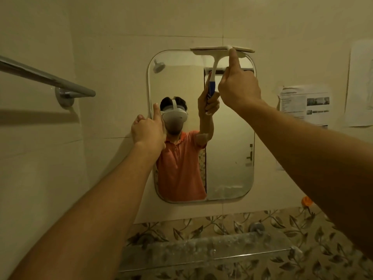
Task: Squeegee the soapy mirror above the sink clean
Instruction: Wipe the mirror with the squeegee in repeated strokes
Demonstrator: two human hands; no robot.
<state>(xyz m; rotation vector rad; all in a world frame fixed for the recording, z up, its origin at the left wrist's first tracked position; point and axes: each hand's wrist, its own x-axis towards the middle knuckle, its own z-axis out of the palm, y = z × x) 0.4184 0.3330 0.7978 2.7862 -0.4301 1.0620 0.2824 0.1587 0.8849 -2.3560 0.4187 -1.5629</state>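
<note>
A cream tiled wall (113,21) fills the view. At its centre hangs a rounded-rectangle frameless mirror (230,150). It reflects a person in an orange polo shirt wearing a white headset. White soap foam (226,190) clings along the mirror's lower right edge.

A chrome towel bar (46,77) juts out on the left. Below the mirror, a clear glass shelf (201,251) speckled with suds sits against a band of leaf-patterned tiles (262,219). Printed paper sheets (304,104) are stuck to the wall on the right.

A white-bladed squeegee with a blue and white handle (214,63) sits at the mirror's top right corner. Its blade lies level across the top rim, and its right end overhangs onto the wall.

Both bare arms reach up from below. The right hand (239,87) wraps around the handle from the right, with its index finger straight up the neck and touching the blade head. The left hand (148,130), well apart from the squeegee, is curled into a loose fist at the mirror's left edge with the thumb pointing straight up along the rim. Whether it presses on the glass cannot be told.
</note>
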